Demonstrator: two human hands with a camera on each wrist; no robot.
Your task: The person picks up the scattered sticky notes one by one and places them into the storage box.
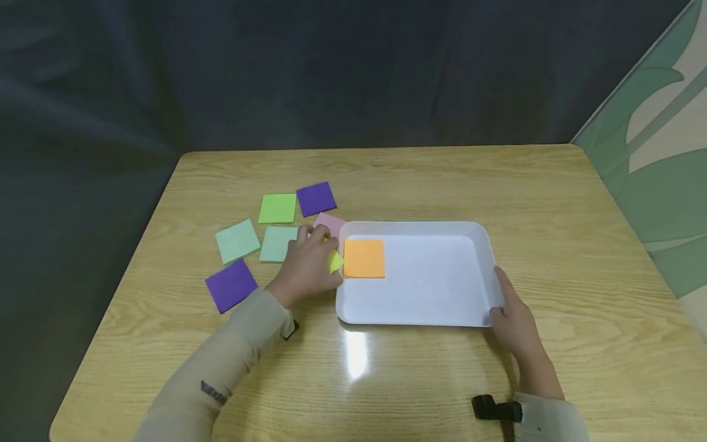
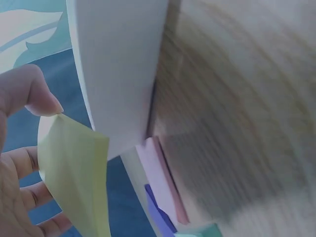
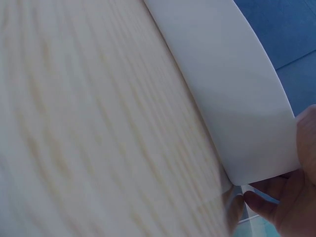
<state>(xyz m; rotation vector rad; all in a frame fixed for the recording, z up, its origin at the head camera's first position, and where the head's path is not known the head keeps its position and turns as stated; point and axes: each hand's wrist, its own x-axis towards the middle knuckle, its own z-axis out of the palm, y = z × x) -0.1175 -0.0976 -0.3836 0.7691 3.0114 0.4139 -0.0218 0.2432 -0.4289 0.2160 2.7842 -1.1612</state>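
Observation:
Between the thumb and fingers of my left hand point(image 1: 310, 267) is a yellow sticky-note pad point(image 2: 74, 173), slightly bent, held up beside the tray's left wall. The head view shows only a corner of it past the fingers. A white rectangular tray point(image 1: 436, 276) lies on the table, with an orange sticky-note pad point(image 1: 364, 259) flat inside at its left end. My right hand point(image 1: 516, 319) grips the tray's right side near the front corner, thumb at the rim. In the right wrist view, fingers point(image 3: 261, 205) curl at the tray's lower edge.
Left of the tray lie a pink pad point(image 1: 329, 222), partly covered by my hand, a green pad point(image 1: 278, 208), two mint pads point(image 1: 238, 241) and two purple pads point(image 1: 231, 286). A dark curtain point(image 1: 364, 73) hangs behind the wooden table point(image 1: 414, 380).

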